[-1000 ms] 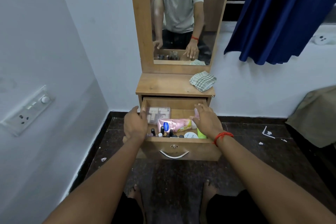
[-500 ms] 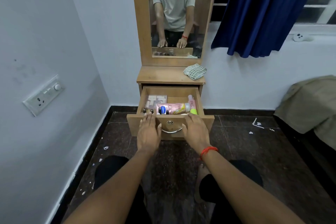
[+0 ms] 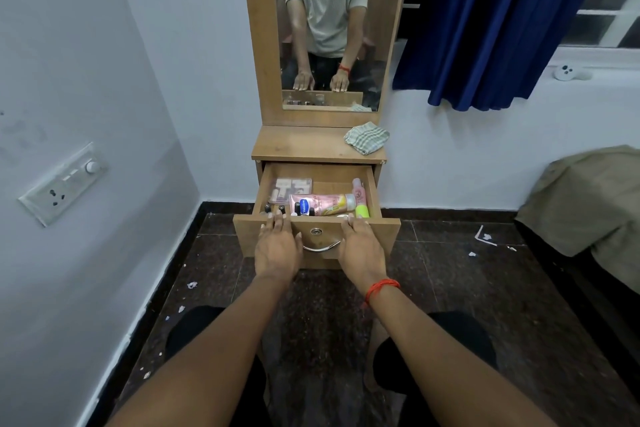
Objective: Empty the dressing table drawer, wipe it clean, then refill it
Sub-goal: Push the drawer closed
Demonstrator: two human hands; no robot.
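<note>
The dressing table stands at twelve o'clock, its drawer pulled open and full. The left hand and right hand rest on its front at eleven and one o'clock, fingers nearly straight, close together, tips on the top rim, gripping nothing. A checked cloth lies on the tabletop at one o'clock; a pink tube lies crosswise inside the drawer

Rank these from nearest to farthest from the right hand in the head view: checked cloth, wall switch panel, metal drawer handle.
1. The metal drawer handle: just left of the right hand.
2. The checked cloth: on the tabletop, at its back right.
3. The wall switch panel: far left, on the side wall.
</note>
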